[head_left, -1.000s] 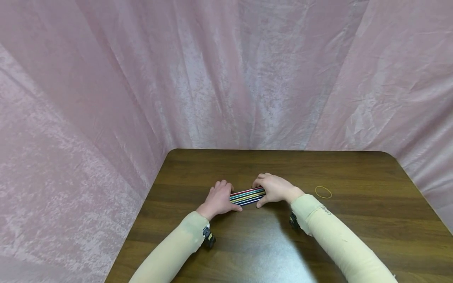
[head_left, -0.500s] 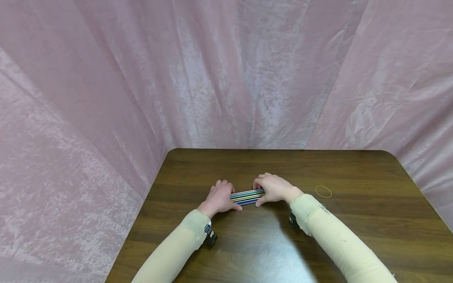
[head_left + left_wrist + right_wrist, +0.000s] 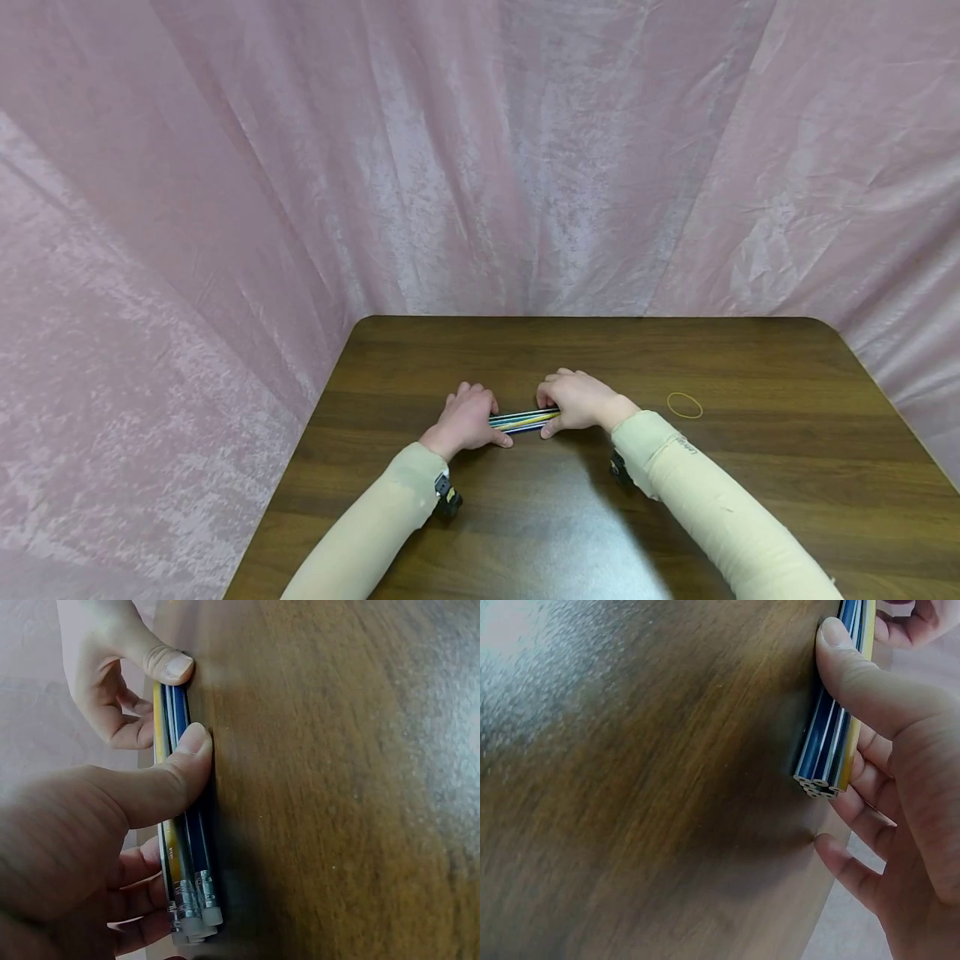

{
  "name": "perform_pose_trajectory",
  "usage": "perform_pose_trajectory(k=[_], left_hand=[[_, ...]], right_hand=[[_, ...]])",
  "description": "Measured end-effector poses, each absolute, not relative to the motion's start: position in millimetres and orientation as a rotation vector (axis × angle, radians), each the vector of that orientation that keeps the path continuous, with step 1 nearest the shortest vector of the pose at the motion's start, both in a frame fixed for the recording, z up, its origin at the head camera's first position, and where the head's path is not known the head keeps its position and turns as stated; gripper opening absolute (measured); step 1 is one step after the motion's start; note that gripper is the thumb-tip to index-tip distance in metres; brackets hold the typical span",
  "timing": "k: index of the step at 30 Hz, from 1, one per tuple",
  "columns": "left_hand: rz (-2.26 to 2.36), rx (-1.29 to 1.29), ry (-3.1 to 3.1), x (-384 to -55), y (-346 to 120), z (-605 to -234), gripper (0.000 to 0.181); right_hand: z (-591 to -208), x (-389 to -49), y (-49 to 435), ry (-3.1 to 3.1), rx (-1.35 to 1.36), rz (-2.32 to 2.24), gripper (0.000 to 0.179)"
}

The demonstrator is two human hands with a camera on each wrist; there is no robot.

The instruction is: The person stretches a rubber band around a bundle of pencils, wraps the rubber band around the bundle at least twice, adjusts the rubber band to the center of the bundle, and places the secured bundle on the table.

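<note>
A bundle of several coloured pencils (image 3: 519, 421), blue, yellow, green and dark, lies along the wooden table between both hands. My left hand (image 3: 468, 418) grips its left end, thumb on the near side and fingers on the far side. White erasers in metal ferrules (image 3: 196, 919) poke out past that hand in the left wrist view. At the other end my right hand (image 3: 581, 402) holds the bundle the same way. Flat, unsharpened pencil ends (image 3: 817, 786) stick out beside its fingers in the right wrist view. The middle of the bundle shows between the two thumbs.
A thin yellow rubber band (image 3: 685, 406) lies on the table to the right of my right hand. The brown wooden table (image 3: 787, 450) has rounded far corners. Pink curtains (image 3: 480, 167) hang behind it and along its sides.
Both hands stay in place while the pencils are squeezed together. The row between them has grown narrower, and the red pencil at its far edge is out of sight.
</note>
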State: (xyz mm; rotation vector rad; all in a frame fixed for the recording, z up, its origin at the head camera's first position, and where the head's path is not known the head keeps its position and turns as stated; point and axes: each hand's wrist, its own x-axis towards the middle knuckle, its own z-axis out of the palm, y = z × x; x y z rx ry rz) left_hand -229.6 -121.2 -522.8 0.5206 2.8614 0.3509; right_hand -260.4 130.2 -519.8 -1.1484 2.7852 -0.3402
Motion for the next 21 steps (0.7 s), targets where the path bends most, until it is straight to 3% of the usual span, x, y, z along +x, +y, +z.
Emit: perform_pose_trajectory(k=[21], left_hand=[[0.324,0.538,2.853,-228.6,-120.9,-522.8,0.054]], right_hand=[[-516.1,-253.7,127.9,2.784,-1.126,-0.285,0.042]])
